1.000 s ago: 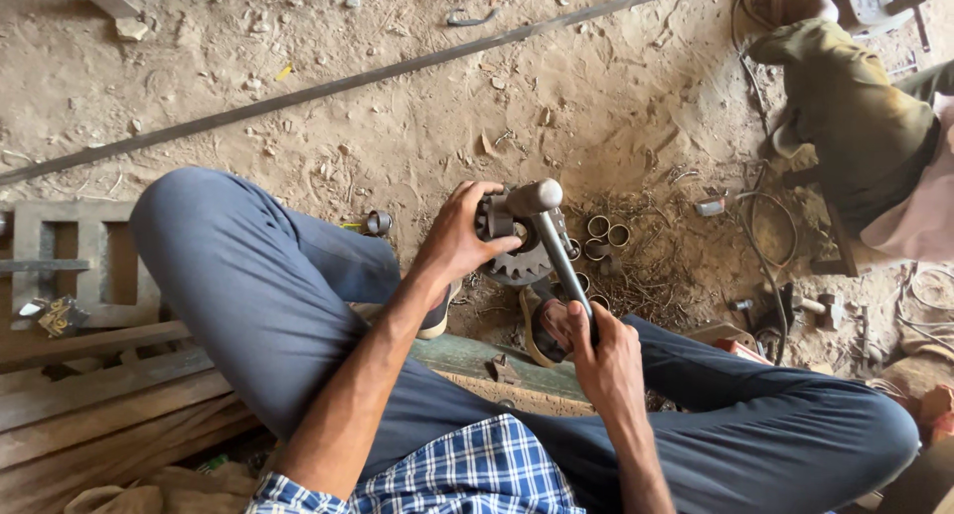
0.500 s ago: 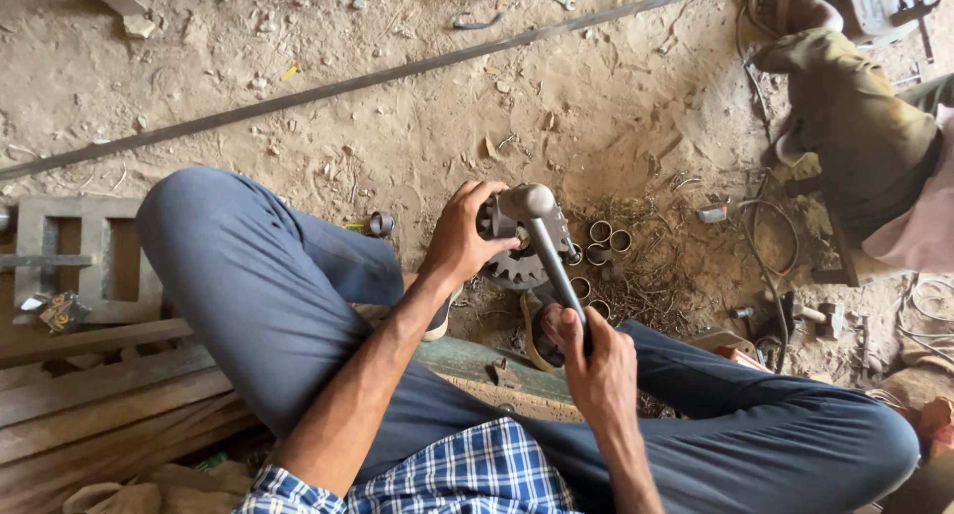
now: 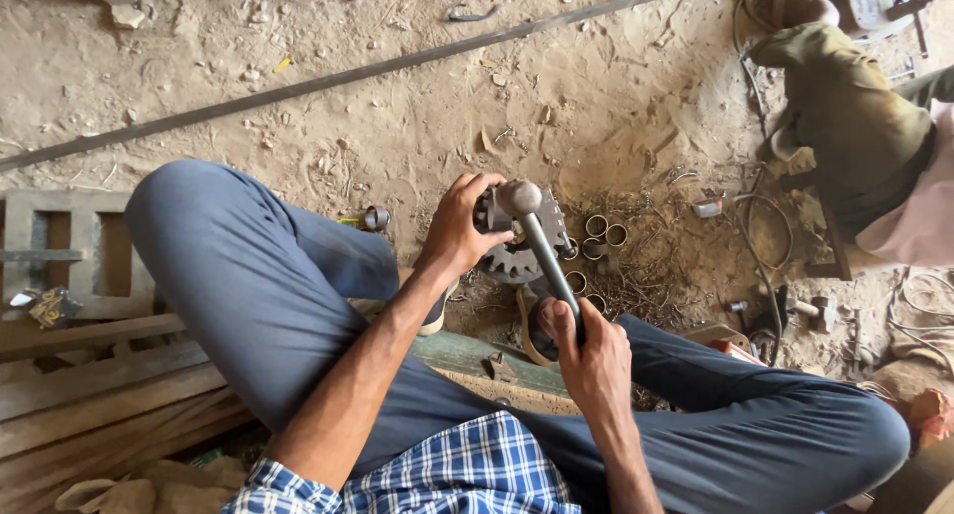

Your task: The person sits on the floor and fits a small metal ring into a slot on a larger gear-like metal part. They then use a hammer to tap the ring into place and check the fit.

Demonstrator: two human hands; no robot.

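Fingers of right hand (image 3: 591, 360) clamped on hammer (image 3: 542, 246), left hand (image 3: 462, 226) gripping half-hidden gear (image 3: 512, 261)

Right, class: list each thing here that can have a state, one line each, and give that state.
Left hand: closed on the toothed gear, steadying it.
Right hand: wrapped round the hammer handle.
Hammer: head raised above the gear.
Toothed gear: on the dirt floor, held.
Metal rings: loose on the ground beside the gear.

A long steel rod (image 3: 348, 75) is lying across the dirt floor (image 3: 616, 97); short metal rings (image 3: 604, 234) are sitting beside wooden planks (image 3: 89, 375).
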